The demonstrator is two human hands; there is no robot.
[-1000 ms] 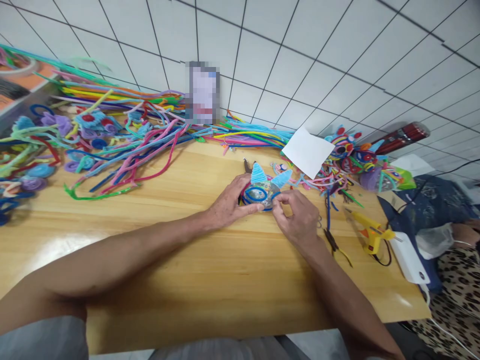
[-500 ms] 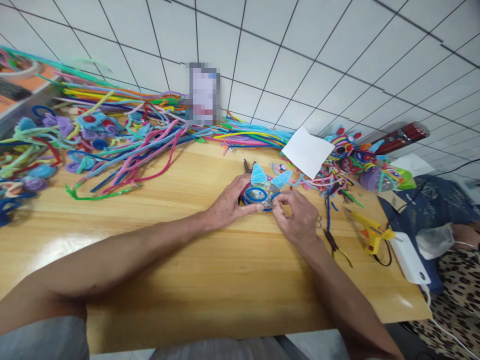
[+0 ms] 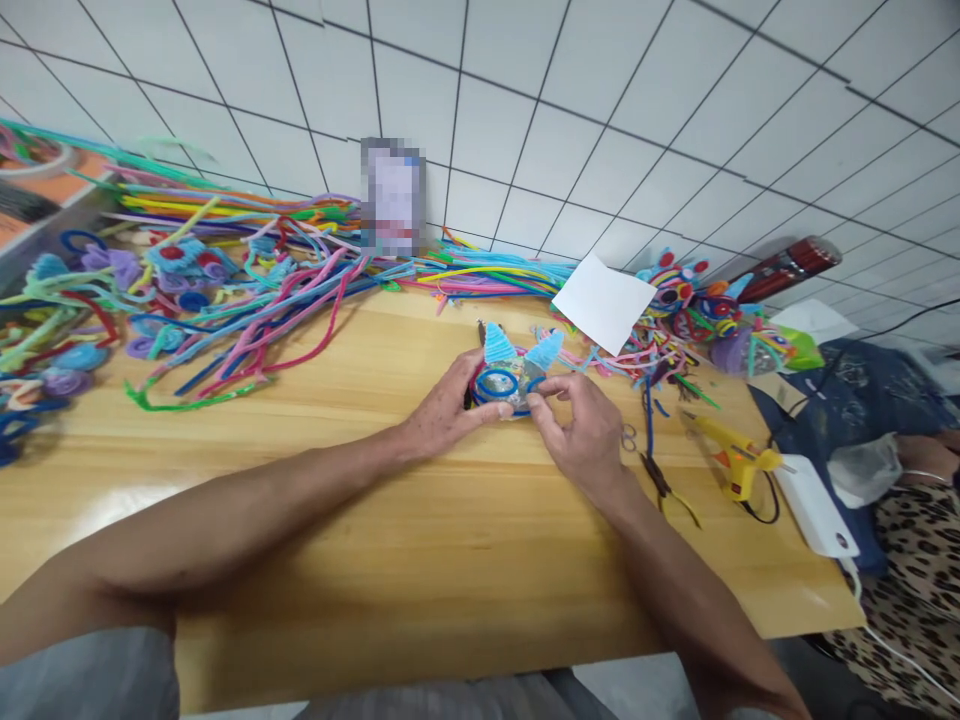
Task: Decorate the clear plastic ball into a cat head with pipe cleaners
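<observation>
In the middle of the table is a small pipe-cleaner animal head (image 3: pixel 517 371) with a clear, shiny body and two light-blue pointed ears. A dark-blue oval ring (image 3: pixel 496 383) sits on its left front. My left hand (image 3: pixel 456 402) is closed around its left side, thumb along the lower front. My right hand (image 3: pixel 579 420) pinches a second dark-blue pipe-cleaner ring (image 3: pixel 535 384) against the right front; the fingertips hide part of it. Behind the head, dark tool tips show partly.
Pliers (image 3: pixel 667 490), a yellow glue gun (image 3: pixel 739 455) and a white power strip (image 3: pixel 816 505) lie to the right. Heaps of pipe cleaners (image 3: pixel 255 290) cover the back left. White paper (image 3: pixel 604 303) and finished colourful figures (image 3: pixel 690 300) stand behind. A person in leopard print (image 3: pixel 919 530) sits at right.
The view has shifted slightly, so everything sits a little further left. My right fingertips now hold the second blue ring, which shows more clearly against the head. My left hand keeps its grip.
</observation>
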